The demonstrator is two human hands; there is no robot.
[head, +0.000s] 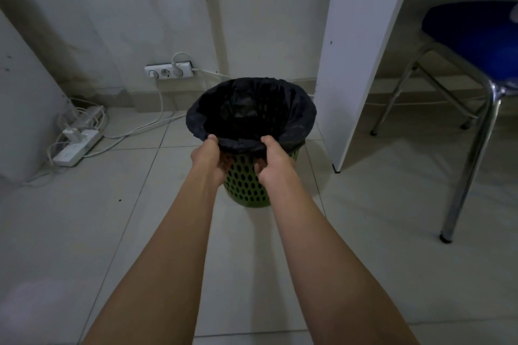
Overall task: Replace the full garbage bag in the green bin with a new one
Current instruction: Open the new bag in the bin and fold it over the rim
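Note:
A green perforated bin [246, 185] stands on the tiled floor in the middle of the view. A black garbage bag [297, 117] lines it, its edge folded out over the rim. My left hand [208, 158] grips the bag's near edge at the front left of the rim, thumb on top and fingers curled under. My right hand [273, 159] grips the same folded edge at the front right. What lies inside the bag is too dark to make out.
A white desk panel [361, 45] stands just right of the bin. Behind it is a blue chair [471, 33] with chrome legs. A wall socket strip [168, 70], cables and power strips [75, 145] lie at the left along the wall.

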